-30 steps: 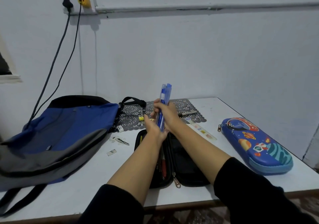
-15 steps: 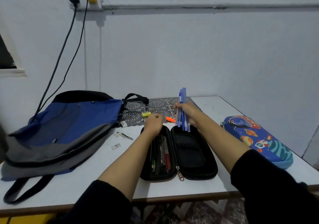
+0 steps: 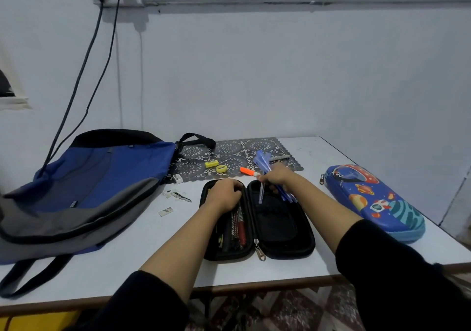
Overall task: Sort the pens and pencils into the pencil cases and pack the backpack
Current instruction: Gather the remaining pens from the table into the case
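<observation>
Pencil cases, two on the bench (image 3: 127, 254): black case (image 3: 277, 218) open, blue space-print case (image 3: 369, 198) closed at right. One backpack (image 3: 96, 177) at left. Right hand (image 3: 276, 177) grips a bundle of blue pens (image 3: 262, 161), count unclear, now tilted over the black case's right half, upright before. Left hand (image 3: 225, 193) has dropped, curled, onto its left half; I can't tell any grip.

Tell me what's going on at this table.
A person is sorting stationery. The right hand grips a bundle of blue pens over the right half of the open black pencil case; the left hand rests on its left half, which holds pens. The space-print case lies closed to the right, the backpack to the left.
</observation>
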